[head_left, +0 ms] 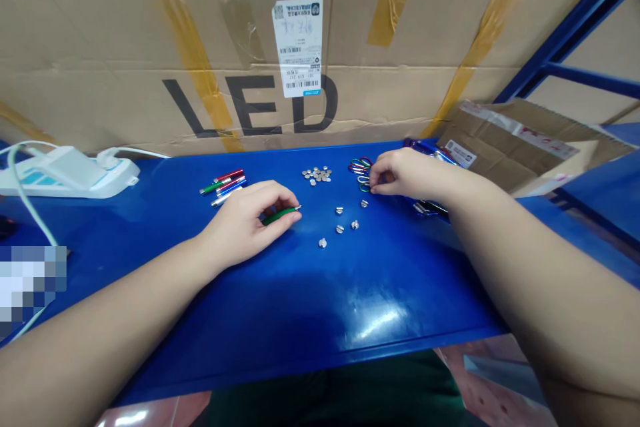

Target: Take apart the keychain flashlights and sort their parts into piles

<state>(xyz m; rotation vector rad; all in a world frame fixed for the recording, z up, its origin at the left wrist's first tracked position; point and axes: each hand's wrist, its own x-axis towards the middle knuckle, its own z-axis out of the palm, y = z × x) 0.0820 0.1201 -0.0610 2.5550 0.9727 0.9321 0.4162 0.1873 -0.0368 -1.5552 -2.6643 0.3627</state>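
Observation:
My left hand (pixel 250 219) is closed round a slim green metal tube (pixel 280 215), like a mini flashlight body, with a small silver tip at its right end. Behind that hand lie several similar tubes (pixel 225 183) in red, green, blue and silver. My right hand (pixel 407 172) has its fingertips pinched at a green carabiner (pixel 364 181), the front one of a small pile of coloured carabiners (pixel 359 165). Small silver end caps (pixel 340 229) are scattered between my hands. Farther back sits a cluster of button cells (pixel 318 175).
A big cardboard box (pixel 240 27) marked LED stands along the back of the blue table (pixel 280 307). At left is a white power strip (pixel 75 173) with cables. An open carton (pixel 530 140) and shiny blue packages (pixel 425 205) lie beyond my right forearm.

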